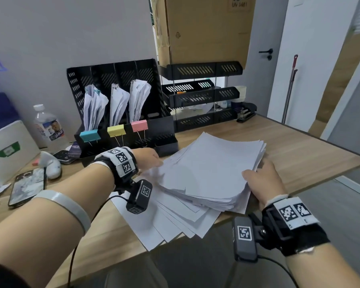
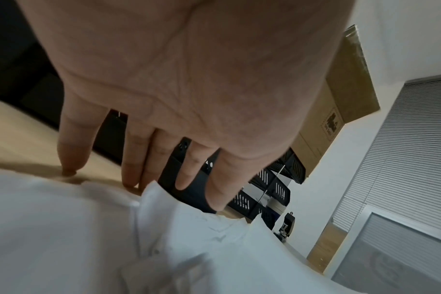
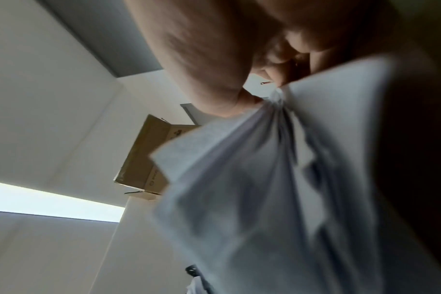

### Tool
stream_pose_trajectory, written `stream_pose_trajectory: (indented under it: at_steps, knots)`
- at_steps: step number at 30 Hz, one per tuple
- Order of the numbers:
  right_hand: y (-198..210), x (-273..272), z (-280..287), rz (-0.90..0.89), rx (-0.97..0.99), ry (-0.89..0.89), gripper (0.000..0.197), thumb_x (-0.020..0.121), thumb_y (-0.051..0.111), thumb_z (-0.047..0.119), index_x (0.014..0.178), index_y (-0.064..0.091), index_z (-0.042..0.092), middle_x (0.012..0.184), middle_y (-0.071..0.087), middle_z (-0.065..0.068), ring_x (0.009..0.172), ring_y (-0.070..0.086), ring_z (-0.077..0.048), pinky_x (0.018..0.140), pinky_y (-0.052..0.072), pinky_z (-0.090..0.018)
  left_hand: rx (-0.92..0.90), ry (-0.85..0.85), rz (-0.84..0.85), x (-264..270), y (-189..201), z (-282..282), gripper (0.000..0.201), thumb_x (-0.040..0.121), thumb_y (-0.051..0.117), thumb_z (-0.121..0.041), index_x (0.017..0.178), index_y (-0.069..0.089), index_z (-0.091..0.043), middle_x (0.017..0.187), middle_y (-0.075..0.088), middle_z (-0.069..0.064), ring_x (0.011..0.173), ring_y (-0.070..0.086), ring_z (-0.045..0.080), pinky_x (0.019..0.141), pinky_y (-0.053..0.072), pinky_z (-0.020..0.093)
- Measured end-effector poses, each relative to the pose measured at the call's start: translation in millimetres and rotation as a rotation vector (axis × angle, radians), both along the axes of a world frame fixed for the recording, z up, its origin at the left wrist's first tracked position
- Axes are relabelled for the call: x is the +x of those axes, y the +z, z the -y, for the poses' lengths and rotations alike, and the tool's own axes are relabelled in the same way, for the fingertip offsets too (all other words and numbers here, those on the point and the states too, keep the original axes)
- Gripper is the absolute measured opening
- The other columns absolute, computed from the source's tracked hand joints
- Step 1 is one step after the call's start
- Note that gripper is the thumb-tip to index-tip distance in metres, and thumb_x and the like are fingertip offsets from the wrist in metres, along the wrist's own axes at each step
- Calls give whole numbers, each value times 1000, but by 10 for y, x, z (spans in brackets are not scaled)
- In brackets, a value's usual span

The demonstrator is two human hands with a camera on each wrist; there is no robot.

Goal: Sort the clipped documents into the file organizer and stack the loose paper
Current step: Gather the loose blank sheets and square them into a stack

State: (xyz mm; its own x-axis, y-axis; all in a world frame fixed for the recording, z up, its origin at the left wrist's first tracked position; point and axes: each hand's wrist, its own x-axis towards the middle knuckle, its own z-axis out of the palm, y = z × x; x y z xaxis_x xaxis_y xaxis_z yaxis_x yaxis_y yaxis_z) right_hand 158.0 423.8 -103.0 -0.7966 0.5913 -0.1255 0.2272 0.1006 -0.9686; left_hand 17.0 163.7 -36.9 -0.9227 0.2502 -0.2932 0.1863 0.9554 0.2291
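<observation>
A thick pile of loose white paper [image 1: 208, 173] lies fanned out on the wooden desk [image 1: 299, 150], its near sheets overhanging the front edge. My right hand [image 1: 260, 179] grips the pile's right side, thumb on top and fingers underneath, and lifts that side; the right wrist view shows the paper [image 3: 277, 189] bunched under the thumb. My left hand [image 1: 152, 160] touches the pile's left edge with straight fingers [image 2: 131, 165] on the paper [image 2: 63, 228]. The black file organizer [image 1: 121, 80] behind holds three clipped documents, with a blue clip [image 1: 90, 135], a yellow clip [image 1: 116, 129] and a pink clip [image 1: 139, 125].
Black stacked letter trays [image 1: 202, 96] and a cardboard box [image 1: 206, 28] stand behind the pile, with a stapler [image 1: 245, 114] at their right. A water bottle [image 1: 48, 125], a phone [image 1: 27, 187] and a white box [image 1: 6, 150] sit on the left of the desk.
</observation>
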Motion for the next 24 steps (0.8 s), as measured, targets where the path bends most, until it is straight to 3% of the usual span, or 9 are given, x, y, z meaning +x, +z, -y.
stream_pose_trajectory:
  at_steps: [2,5,7,12,16,19,21,22,24]
  knots:
    - [33,14,19,-14,1,28,49,76,53,13,125,47,15,106,68,-5,99,65,-30,94,53,-49,-41,-23,-19,-23,-12,-62,51,103,49,-39,137,56,-2,131,61,14,119,60,31,83,49,31]
    - [-24,-76,-4,-24,11,99,49,67,51,16,115,57,21,105,70,-1,99,66,-29,95,53,-51,-79,-59,-46,-108,-42,-151,60,95,56,-55,125,66,-5,128,66,14,115,64,31,79,48,31]
    - [-144,-145,-36,-41,-18,122,47,63,52,17,108,60,24,103,73,1,98,68,-29,93,54,-52,-88,-60,-43,-148,-61,-204,70,89,59,-63,131,62,-6,131,64,10,115,62,29,84,47,31]
    - [-305,-188,-85,-83,-39,211,53,55,56,26,107,66,31,104,76,8,99,71,-25,94,54,-52,-39,-110,30,-175,-54,-258,69,84,64,-65,126,66,-10,124,68,5,112,65,26,99,51,36]
    - [-213,-179,-100,-111,-114,250,43,62,60,15,102,71,26,106,77,6,104,70,-26,101,50,-52,278,-157,108,-212,-98,-186,42,86,77,-38,123,67,-21,116,75,3,105,72,25,99,56,46]
    - [-44,-192,-112,-153,-205,152,40,81,62,2,113,67,25,116,72,3,104,69,-26,99,52,-50,636,-131,93,-252,-145,-141,42,85,79,-20,123,64,-25,114,76,5,101,74,29,93,58,53]
    - [91,-250,-167,-176,-308,101,62,88,67,5,143,43,22,128,60,1,102,65,-26,85,55,-44,882,-101,38,-249,-138,-143,43,84,79,-16,123,63,-27,112,76,7,98,75,31,88,59,57]
    - [180,-292,-201,-169,-318,93,76,86,73,12,150,33,23,130,57,-3,102,64,-27,80,55,-42,989,-102,-8,-236,-107,-170,43,85,79,-13,122,63,-27,113,75,7,99,75,30,90,58,57]
    - [405,-400,-264,-162,-261,130,89,74,82,27,148,34,17,130,60,-8,111,63,-31,90,54,-49,1178,-129,-83,-221,-4,-253,43,86,77,-11,124,62,-24,118,74,7,106,73,29,97,55,55]
